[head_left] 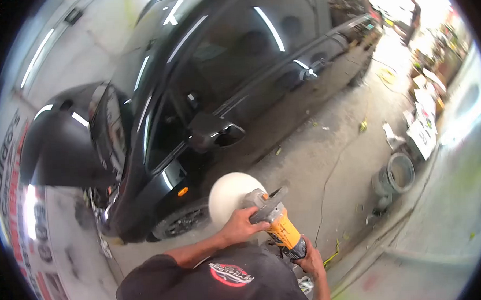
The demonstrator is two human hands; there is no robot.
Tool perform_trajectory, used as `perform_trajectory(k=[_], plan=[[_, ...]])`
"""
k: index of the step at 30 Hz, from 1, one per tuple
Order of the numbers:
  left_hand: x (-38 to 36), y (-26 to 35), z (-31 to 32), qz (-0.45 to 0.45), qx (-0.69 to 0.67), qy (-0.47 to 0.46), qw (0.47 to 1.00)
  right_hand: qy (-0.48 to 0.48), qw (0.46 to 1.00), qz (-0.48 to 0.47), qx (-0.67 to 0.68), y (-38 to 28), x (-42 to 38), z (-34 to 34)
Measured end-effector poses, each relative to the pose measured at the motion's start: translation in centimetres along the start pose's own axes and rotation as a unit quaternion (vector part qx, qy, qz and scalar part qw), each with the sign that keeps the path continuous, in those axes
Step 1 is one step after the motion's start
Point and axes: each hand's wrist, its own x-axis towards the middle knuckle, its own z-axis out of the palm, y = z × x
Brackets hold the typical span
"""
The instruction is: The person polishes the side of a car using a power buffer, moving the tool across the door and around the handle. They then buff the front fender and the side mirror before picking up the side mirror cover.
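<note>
A yellow and black polisher [286, 231] is held in front of my body, its round white pad [229, 196] facing the car's side. My left hand [240, 225] is closed around the front of the tool, by its dark loop handle [269, 204]. Further back, my right hand [310, 257] wraps the black rear end of the body. In this view the pad overlaps the lower side of the black car [260, 103], close to the front wheel [183, 221] and an orange side marker [183, 191].
The car's side mirror [214, 133] juts out above the pad. The hood [63, 139] stands raised at left. A cord [328, 181] runs along the concrete floor. At right are a grey bucket [394, 174] and a pile of papers [424, 120] by the wall.
</note>
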Motion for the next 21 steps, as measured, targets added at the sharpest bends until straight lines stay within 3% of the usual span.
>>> perform_trajectory(k=[1,4,7,9,13,19,21], plan=[[0.0,-0.2,0.4,-0.003,-0.027,0.007,1.000,-0.009,1.000,-0.001,-0.008,-0.1,0.5,-0.8],[1.0,-1.2,0.8,-0.005,-0.062,0.019,0.998,0.026,0.973,-0.086,-0.213,-1.3,1.9,-3.3],[1.0,-1.7,1.1,-0.020,-0.083,0.055,0.995,0.073,0.986,-0.142,0.051,-7.9,5.5,-4.9],[0.8,-3.2,1.7,-0.044,-0.096,0.081,0.991,0.128,0.967,-0.194,0.106,-12.9,9.0,-4.8],[0.5,-7.6,1.1,-0.146,-0.120,0.139,0.972,0.188,0.932,-0.304,0.058,-20.9,16.8,-2.9],[-1.3,-11.6,-0.4,-0.226,-0.127,0.302,0.917,0.235,0.897,-0.374,0.017,-30.2,25.1,1.3],[-1.7,-13.1,-1.2,-0.245,-0.194,0.340,0.887,0.251,0.891,-0.377,0.022,-32.7,27.5,3.3]])
